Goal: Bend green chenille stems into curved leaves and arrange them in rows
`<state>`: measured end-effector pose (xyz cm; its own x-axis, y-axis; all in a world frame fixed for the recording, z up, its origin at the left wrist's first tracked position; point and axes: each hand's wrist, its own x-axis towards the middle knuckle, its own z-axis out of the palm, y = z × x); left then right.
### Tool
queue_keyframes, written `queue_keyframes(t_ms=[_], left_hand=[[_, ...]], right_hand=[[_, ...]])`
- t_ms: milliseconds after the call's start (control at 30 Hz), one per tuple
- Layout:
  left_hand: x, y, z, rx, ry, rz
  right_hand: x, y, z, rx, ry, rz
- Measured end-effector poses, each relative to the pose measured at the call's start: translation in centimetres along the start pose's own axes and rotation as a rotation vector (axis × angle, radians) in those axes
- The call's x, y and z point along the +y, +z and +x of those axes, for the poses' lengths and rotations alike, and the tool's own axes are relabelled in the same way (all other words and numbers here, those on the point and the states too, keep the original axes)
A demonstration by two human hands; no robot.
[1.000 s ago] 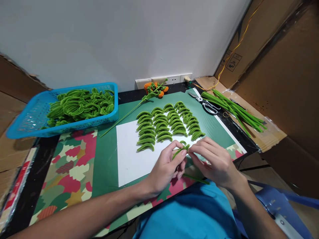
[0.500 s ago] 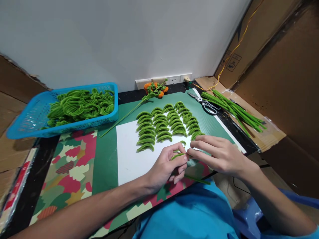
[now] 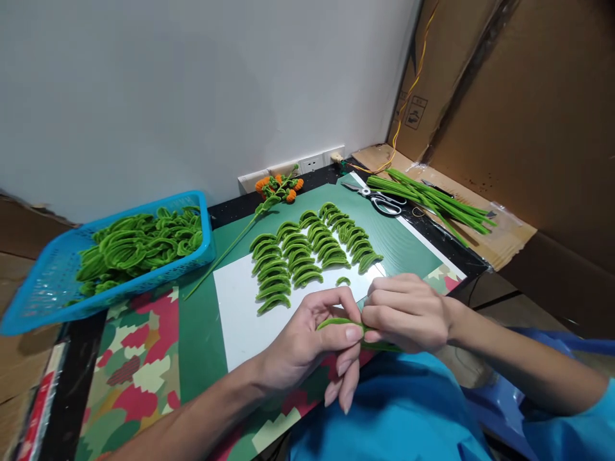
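Between the thumb and index finger of my left hand [image 3: 312, 339] is a curved green pipe cleaner piece [image 3: 331, 322]. My right hand [image 3: 408, 314] touches the left fingertips, its fingers closed at the right end of that piece; the exact grip is hidden. Below the right hand, a straight green pipe cleaner [image 3: 382, 346] shows in part. Just beyond the hands, a small curved green piece [image 3: 343, 281] lies on white paper [image 3: 240, 333]. Farther back, several columns of curved green pipe cleaner leaves [image 3: 273, 280] lie side by side.
A blue plastic basket [image 3: 209, 246] at left holds many green leaves. Behind the columns lie an orange-flowered pipe cleaner stem [image 3: 240, 235] and scissors [image 3: 384, 203]. A bundle of green pipe cleaners [image 3: 432, 202] rests on cardboard [image 3: 514, 246] at right, near wall sockets [image 3: 312, 164].
My right hand's fingers have gone from outstretched to curled against the left fingertips. Both hands sit slightly lower in view, and the camera has turned a little.
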<state>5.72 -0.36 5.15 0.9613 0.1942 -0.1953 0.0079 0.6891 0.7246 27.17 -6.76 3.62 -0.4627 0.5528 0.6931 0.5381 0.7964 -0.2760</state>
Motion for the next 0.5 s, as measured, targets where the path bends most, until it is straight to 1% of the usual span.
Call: queue_keyframes(t_ms=[67, 100, 167, 200, 267, 300, 333, 367, 400, 433, 500], left_hand=[[0.6, 0.3, -0.4, 0.047, 0.041, 0.181], [0.9, 0.5, -0.6, 0.089, 0.075, 0.306], [1.5, 0.7, -0.9, 0.174, 0.174, 0.607], [1.8, 0.7, -1.1, 0.195, 0.233, 0.772], [2.4, 0.6, -1.1, 0.197, 0.353, 1.069], [2.7, 0.4, -1.0, 0.195, 0.393, 1.172], [3.0, 0.3, -0.9, 0.207, 0.402, 1.227], [3.2, 0.1, -0.7, 0.232, 0.378, 1.221], [3.4, 0.0, -0.4, 0.262, 0.328, 1.155], [3.5, -0.2, -0.2, 0.287, 0.258, 1.047], [3.4, -0.5, 0.2, 0.295, 0.116, 0.805]], right_hand=[[-0.9, 0.6, 0.1, 0.109, 0.085, 0.121], [-1.5, 0.8, 0.1, 0.139, 0.176, 0.215], [-2.7, 1.3, 0.3, 0.184, 0.430, 0.450], [-3.1, 1.5, 0.5, 0.195, 0.580, 0.588], [-3.6, 1.8, 0.9, 0.203, 0.841, 0.903], [-3.6, 1.9, 1.1, 0.191, 0.935, 1.042], [-3.5, 1.9, 1.2, 0.174, 0.989, 1.136], [-3.2, 2.0, 1.3, 0.159, 1.010, 1.153], [-2.8, 2.0, 1.3, 0.151, 0.999, 1.084], [-2.4, 2.0, 1.3, 0.151, 0.954, 0.941], [-1.6, 2.0, 0.8, 0.163, 0.768, 0.557]])
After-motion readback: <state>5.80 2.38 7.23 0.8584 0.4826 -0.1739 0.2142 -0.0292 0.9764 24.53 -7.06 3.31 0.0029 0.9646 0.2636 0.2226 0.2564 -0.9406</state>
